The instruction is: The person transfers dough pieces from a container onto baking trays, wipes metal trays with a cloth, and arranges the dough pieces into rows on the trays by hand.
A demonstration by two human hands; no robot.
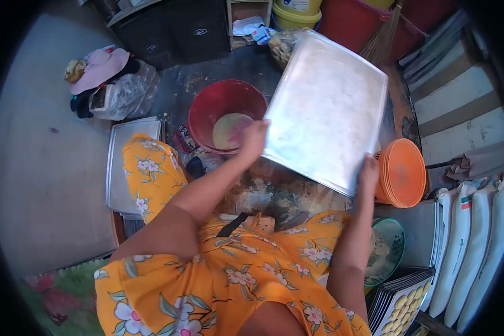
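Note:
A flat silver baking tray (330,112) is held up and tilted in front of me, its broad face bare. My left hand (255,140) is closed on its near left corner, and my right hand (368,172) grips the near right corner; some fingers are hidden behind the metal. Just beyond my left hand stands a red bucket (204,112) with something pale at the bottom. An orange tub (406,173), apparently several nested together, sits close to my right hand.
More trays (120,190) are stacked on the left. At lower right, a tray carries rows of yellow rounds (406,313), beside a green-rimmed basin (395,229). White sacks (467,246) line the right side. A straw broom (381,42) and a dark cabinet (173,36) stand behind.

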